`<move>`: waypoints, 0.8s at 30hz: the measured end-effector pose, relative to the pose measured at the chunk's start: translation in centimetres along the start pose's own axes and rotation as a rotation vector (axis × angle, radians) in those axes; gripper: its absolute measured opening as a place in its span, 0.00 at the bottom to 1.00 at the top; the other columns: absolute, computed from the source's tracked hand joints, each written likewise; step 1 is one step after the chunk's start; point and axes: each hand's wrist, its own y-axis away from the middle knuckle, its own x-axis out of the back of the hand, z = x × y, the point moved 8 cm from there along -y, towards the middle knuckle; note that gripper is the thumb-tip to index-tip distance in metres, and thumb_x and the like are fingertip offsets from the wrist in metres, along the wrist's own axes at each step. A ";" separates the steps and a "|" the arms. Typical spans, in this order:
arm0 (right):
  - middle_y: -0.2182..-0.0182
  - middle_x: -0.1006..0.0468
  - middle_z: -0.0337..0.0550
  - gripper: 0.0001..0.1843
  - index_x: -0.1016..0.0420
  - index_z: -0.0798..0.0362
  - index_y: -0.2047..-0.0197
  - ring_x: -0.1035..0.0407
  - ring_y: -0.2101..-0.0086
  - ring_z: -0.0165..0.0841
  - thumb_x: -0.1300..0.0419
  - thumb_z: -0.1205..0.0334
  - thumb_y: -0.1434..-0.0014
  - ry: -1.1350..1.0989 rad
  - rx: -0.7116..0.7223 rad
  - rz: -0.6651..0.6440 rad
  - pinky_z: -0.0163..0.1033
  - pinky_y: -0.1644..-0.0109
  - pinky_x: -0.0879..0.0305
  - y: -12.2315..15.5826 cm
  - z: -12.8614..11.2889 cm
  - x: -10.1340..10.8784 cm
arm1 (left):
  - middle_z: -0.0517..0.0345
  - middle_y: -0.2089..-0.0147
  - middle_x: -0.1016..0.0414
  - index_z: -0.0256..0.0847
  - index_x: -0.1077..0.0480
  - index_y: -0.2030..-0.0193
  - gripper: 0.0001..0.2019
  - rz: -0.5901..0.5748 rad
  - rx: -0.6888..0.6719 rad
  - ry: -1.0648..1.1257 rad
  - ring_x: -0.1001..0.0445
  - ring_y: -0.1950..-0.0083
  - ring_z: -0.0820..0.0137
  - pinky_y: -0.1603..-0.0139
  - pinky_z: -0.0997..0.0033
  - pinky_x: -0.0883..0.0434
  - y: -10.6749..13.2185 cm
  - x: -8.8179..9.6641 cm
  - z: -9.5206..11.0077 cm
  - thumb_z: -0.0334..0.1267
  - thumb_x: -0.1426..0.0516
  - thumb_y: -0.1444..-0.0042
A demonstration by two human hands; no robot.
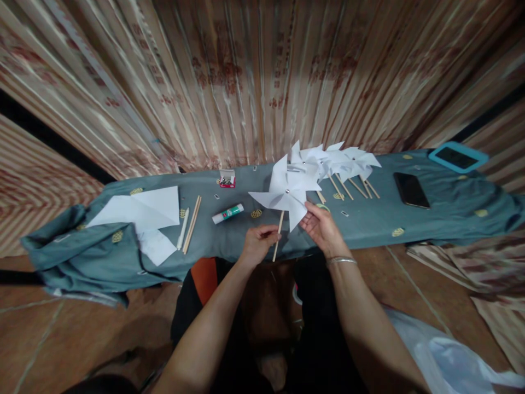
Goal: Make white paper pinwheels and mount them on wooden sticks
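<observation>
My left hand (pixel 261 244) pinches the wooden stick of a white paper pinwheel (pixel 283 192), which stands over the front of the cloth-covered table. A silver pin head shows at its centre. At the pinwheel's lower right blade, my right hand (pixel 322 225) has its thumb and fingers closed on the paper edge. Behind it lies a group of finished-looking white pinwheels (pixel 348 160), their sticks pointing toward me and partly overlapping. A green and white glue stick (pixel 228 213) is left of my hands, below an open small red and white box (pixel 227 179) of pins.
Wooden sticks (pixel 192 225) and a white pen-like stick (pixel 182 230) lie at the left beside white paper sheets (pixel 156 210). A black phone (pixel 411 190) and a blue-framed device (pixel 458 157) are at the right. Curtains hang behind the table (pixel 369 235); a plastic bag (pixel 447 355) is on the floor.
</observation>
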 end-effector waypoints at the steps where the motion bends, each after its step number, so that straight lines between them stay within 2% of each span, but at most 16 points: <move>1: 0.75 0.18 0.41 0.09 0.24 0.52 0.70 0.24 0.74 0.31 0.31 0.60 0.54 0.001 -0.005 0.001 0.33 0.71 0.27 0.0 0.1 0.0 | 0.58 0.74 0.22 0.38 0.20 0.71 0.12 0.002 -0.003 0.002 0.29 0.73 0.73 0.67 0.73 0.30 0.0 0.0 0.0 0.35 0.32 0.67; 15: 0.77 0.19 0.40 0.09 0.24 0.53 0.71 0.27 0.77 0.28 0.30 0.60 0.55 0.019 -0.049 -0.043 0.30 0.73 0.29 0.2 0.7 -0.8 | 0.59 0.74 0.22 0.39 0.20 0.71 0.10 -0.015 -0.025 0.033 0.28 0.73 0.73 0.66 0.73 0.30 -0.1 -0.2 0.3 0.34 0.32 0.66; 24: 0.79 0.20 0.39 0.11 0.26 0.53 0.74 0.27 0.78 0.28 0.28 0.62 0.58 0.030 -0.076 -0.027 0.30 0.75 0.31 0.3 1.1 -1.3 | 0.60 0.73 0.22 0.38 0.19 0.71 0.10 -0.017 -0.029 0.026 0.28 0.71 0.73 0.65 0.73 0.31 0.0 -0.3 0.4 0.32 0.33 0.66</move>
